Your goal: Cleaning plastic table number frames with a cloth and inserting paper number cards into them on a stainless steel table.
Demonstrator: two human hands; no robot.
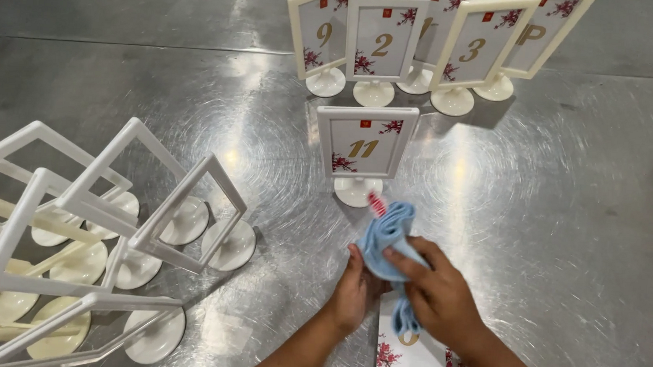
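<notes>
- Your left hand (351, 289) and right hand (438, 291) both close on the blue cloth (385, 237), which sits bunched between them just above the table (569, 223).
- Right fingers lie over the top of the cloth; left fingers curl under it from the side.
- The cloth lies partly over a flat card (410, 358) with a floral print, placed under your right wrist at the near table edge. This card is not in a frame.
- Directly ahead of the cloth, one filled stand (364, 152) is upright, its round base just beside the cloth tip.
- Farther back, a row of five filled stands (436, 45) is upright, bases touching or nearly so.
- To your left, a heap of empty white frames (85, 243) lies tipped and interlocked; none holds a card.
- Progress, as a judgement: six stands appear finished, one card is in hand, and the larger share of frames on the left remains to be handled.
- You cannot tell from this view how many cards lie in the stack under your wrist.
</notes>
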